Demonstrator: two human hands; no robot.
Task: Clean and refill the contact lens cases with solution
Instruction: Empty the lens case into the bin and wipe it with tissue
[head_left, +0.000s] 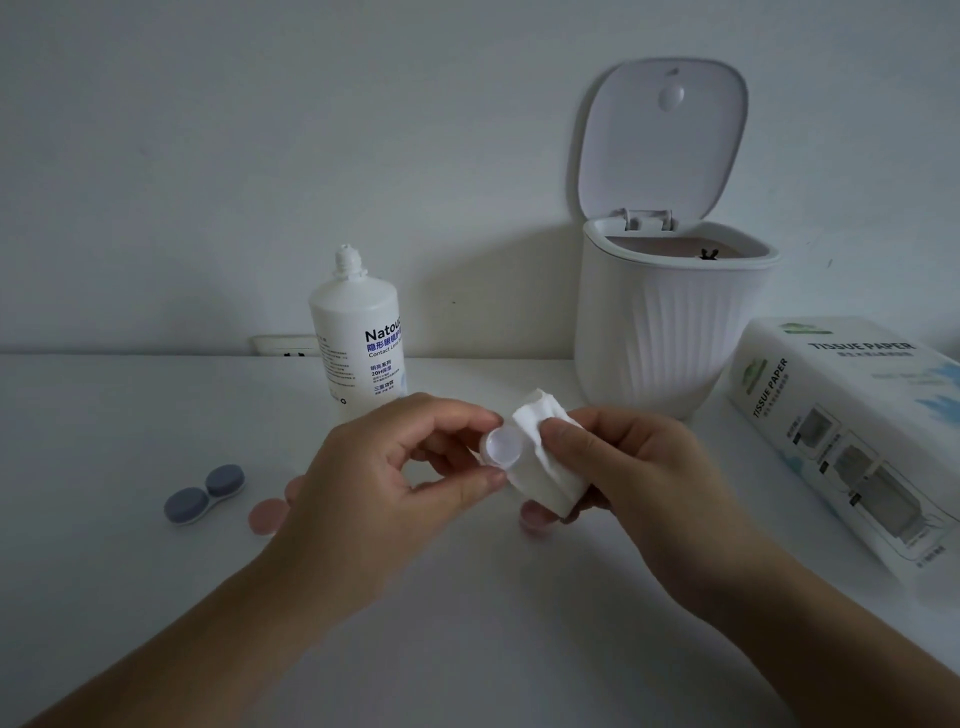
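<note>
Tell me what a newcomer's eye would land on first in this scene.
First, the two hands at centre: the left hand pinches an open lens case while the right hand holds a folded tissue against it. Behind them stand the uncapped solution bottle and, to its right, the white bin with its lid up. A closed blue-grey lens case lies on the table at the left.
</note>
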